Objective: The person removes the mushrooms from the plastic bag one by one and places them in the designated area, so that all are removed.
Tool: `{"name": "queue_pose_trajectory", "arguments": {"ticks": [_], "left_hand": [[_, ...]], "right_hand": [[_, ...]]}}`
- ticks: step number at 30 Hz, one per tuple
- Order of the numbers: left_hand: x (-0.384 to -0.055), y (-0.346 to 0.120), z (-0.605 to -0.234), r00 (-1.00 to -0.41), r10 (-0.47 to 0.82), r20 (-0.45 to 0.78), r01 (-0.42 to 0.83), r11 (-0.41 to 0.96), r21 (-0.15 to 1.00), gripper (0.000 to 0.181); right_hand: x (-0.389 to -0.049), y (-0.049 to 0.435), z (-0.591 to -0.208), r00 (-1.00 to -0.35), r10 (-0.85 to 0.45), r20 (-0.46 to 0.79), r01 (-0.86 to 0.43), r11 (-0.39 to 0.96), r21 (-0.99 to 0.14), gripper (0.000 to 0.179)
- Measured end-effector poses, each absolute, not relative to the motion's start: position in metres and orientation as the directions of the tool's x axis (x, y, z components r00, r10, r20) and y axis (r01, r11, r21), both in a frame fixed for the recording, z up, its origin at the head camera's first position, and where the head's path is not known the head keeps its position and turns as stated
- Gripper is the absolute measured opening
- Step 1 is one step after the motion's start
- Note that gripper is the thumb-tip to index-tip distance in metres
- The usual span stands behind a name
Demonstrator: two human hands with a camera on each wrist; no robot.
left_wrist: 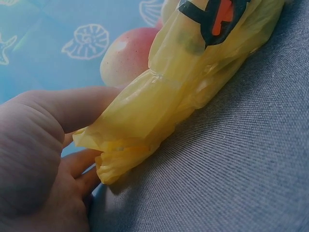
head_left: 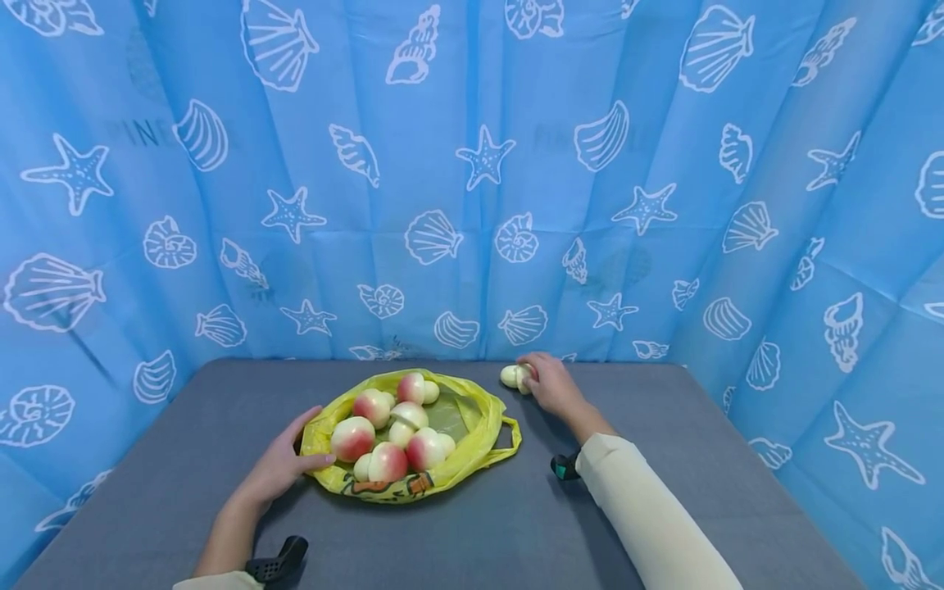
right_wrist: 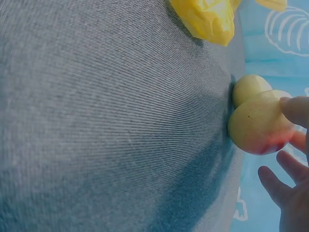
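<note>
Yellow bag (left_wrist: 140, 111), left wrist view: left hand (left_wrist: 38, 150) pinches its rim; thin plastic could sag under a tug, spilling mushrooms (left_wrist: 128, 55).
Lone mushroom (right_wrist: 258, 125), right wrist view: right hand (right_wrist: 297, 203) holds its cap by thumb and fingertips; smooth roundness might make it slip.
Its place, head view: on the table (head_left: 479, 533), right of the bag, near the far edge, where it could roll off.
Tabletop: grey.
Curtain (head_left: 472, 197): blue, shell-printed.

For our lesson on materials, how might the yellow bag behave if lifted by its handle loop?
The yellow bag likely flexes easily, as it looks thin and creased. It would probably sag around the mushroom-shaped pieces inside. Being rounded, those might roll together.
</note>
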State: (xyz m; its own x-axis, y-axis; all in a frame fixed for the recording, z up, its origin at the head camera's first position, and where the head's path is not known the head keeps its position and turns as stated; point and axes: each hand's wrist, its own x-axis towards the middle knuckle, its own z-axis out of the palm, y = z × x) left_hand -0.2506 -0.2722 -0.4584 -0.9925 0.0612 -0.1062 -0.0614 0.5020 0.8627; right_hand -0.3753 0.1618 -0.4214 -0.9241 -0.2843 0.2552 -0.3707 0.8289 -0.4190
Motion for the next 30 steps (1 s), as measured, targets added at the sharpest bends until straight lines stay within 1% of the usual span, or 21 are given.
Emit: {"name": "queue_pose_trajectory", "arguments": {"ticks": [9,18,24,30], "left_hand": [[-0.251,-0.272,-0.459,-0.992,0.052,-0.112,-0.072,0.499,0.864,0.098],[-0.25,-0.271,-0.46,-0.993,0.061,-0.096,-0.054,0.489,0.87,0.096],[-0.249,-0.271,-0.461,-0.994,0.057,-0.095,-0.054,0.494,0.868,0.095],[-0.247,-0.27,-0.459,-0.994,0.058,-0.088,-0.047,0.507,0.861,0.095]], "right_hand": [[-0.376,0.165,-0.418,-0.919,-0.284,0.274,-0.382,0.813,-0.439,0.034],[-0.375,0.165,-0.413,-0.903,-0.301,0.305,-0.412,0.805,-0.427,0.035],[-0.37,0.157,-0.404,-0.909,-0.298,0.293,-0.406,0.795,-0.451,0.038],[-0.366,0.147,-0.395,-0.908,-0.311,0.281,-0.411,0.793,-0.449,0.04]]}}
